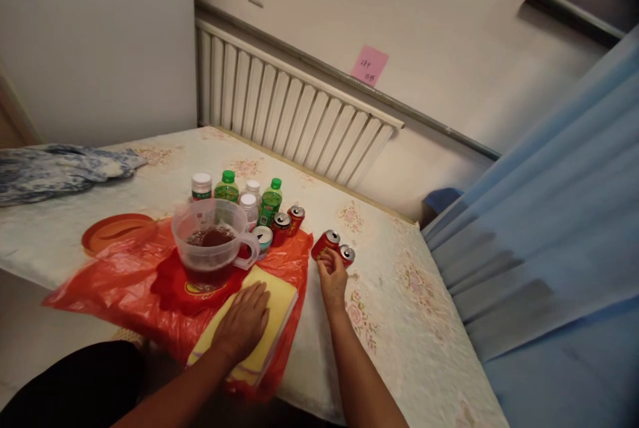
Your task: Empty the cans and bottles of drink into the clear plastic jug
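Overall, a floral tablecloth [429,361] fills much of the lower frame, bearing a red plastic bag [127,281] at lower left and a clear plastic jug [182,235] left of centre. Below centre, the left hand [244,318] lies flat, gripping nothing, on a folded yellow cloth [280,298]. Just right of centre, the right hand [333,281] curls its fingers at a red drink can [320,246], grip uncertain. Handling this can seems the step in hand; moving it calls for a secure pinch clear of the second can [347,254] beside it.
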### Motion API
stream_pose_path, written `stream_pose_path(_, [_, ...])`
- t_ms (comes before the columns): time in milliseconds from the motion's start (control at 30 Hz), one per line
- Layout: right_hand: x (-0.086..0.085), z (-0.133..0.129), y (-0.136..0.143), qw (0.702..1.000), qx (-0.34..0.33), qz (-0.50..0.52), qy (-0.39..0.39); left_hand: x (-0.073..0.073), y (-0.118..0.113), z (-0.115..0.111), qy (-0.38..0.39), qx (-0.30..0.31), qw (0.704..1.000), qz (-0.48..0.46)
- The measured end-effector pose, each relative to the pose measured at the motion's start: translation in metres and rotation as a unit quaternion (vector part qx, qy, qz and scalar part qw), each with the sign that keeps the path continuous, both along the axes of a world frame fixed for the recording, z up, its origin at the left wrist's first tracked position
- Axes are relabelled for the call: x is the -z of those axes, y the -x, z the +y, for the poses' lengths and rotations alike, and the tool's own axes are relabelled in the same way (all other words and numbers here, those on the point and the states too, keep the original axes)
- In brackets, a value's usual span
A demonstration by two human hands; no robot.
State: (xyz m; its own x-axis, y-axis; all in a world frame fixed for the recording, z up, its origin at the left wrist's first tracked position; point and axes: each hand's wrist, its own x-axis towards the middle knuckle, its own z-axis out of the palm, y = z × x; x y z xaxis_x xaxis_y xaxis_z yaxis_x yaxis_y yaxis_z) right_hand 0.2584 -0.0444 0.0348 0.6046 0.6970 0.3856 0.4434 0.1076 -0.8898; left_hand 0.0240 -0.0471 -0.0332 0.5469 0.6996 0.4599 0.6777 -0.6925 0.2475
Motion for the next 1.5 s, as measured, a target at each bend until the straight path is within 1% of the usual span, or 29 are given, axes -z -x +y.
stream_pose_path(167, [-0.016,0.037,0.006,0.999,-0.026,-0.04,0.008,0.0,0.0,-0.001,-0.001,-0.001,1.0,-0.011])
stream_pose_path(400, [-0.029,0.088,0.007,0.993,-0.032,-0.111,0.023,0.002,0.001,-0.001,0.006,0.001,1.0,-0.008])
stream_pose_path(600, [-0.031,0.126,0.003,0.985,-0.024,-0.163,0.047,0.007,0.001,-0.002,-0.001,0.004,1.0,-0.023])
stream_pose_path(833, [-0.032,0.162,0.001,0.974,-0.03,-0.206,0.087,0.011,0.0,-0.002,-0.003,-0.003,1.0,-0.007])
stream_pose_path(1000, [-0.033,0.176,0.002,0.962,-0.053,-0.227,0.141,0.011,0.0,-0.003,0.006,-0.01,1.0,0.005])
stream_pose_path(1200, [-0.031,0.181,0.003,0.952,-0.067,-0.24,0.176,0.01,0.0,-0.002,0.007,-0.003,1.0,0.002])
stream_pose_path(1367, [-0.031,0.176,0.002,0.956,-0.041,-0.235,0.168,0.01,0.001,-0.004,0.008,-0.001,1.0,-0.007])
stream_pose_path(1433, [-0.036,0.172,-0.001,0.96,-0.027,-0.233,0.155,0.009,0.001,-0.004,0.01,-0.001,1.0,-0.01])
stream_pose_path(1500, [-0.044,0.165,-0.005,0.963,-0.018,-0.232,0.138,0.009,0.001,-0.004,0.011,-0.002,1.0,-0.013])
